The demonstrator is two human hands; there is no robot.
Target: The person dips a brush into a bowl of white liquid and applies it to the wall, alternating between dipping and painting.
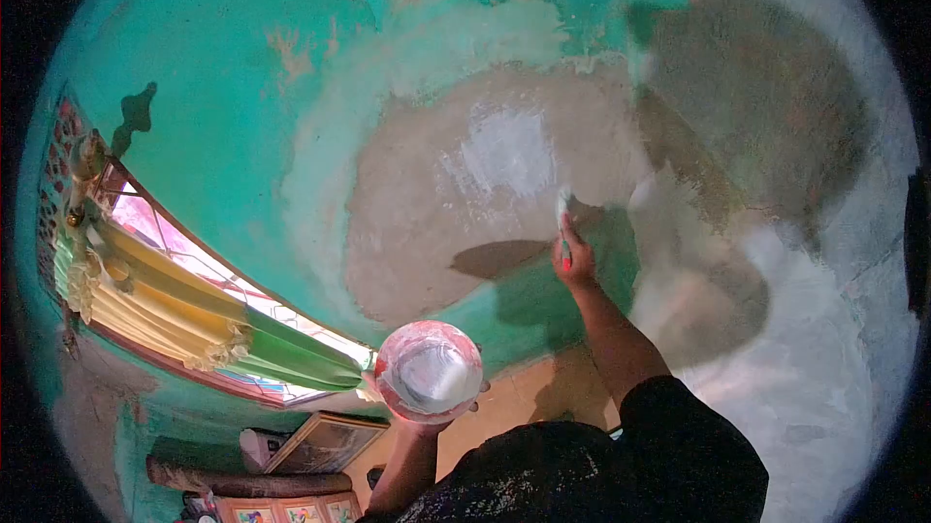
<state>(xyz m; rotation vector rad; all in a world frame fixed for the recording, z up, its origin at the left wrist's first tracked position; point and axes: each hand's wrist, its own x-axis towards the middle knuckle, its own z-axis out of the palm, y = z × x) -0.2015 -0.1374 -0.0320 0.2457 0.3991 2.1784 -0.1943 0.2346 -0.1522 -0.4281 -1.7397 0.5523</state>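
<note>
My left hand (419, 426) supports a round reddish bowl (384, 389) from below, fingers showing at its right edge. White paste (427, 376) lies inside and smears the bowl's wall. Higher up and to the right, my right hand (574, 259) is closed around a narrow hand tool (563, 201) with a white-coated tip. The tip is at the lower right of a white patch (509, 150) on the wall, over a bare grey-brown area (398, 193). My fist hides most of the tool's handle, whose end shows red.
Peeling green paint (223, 116) surrounds the bare area, with grey wall (815, 378) to the right. At left is a window with a yellow and green curtain (184, 281). A framed picture (325, 445), a rolled mat (252, 482) and a decorated wooden piece (291, 508) sit at lower left.
</note>
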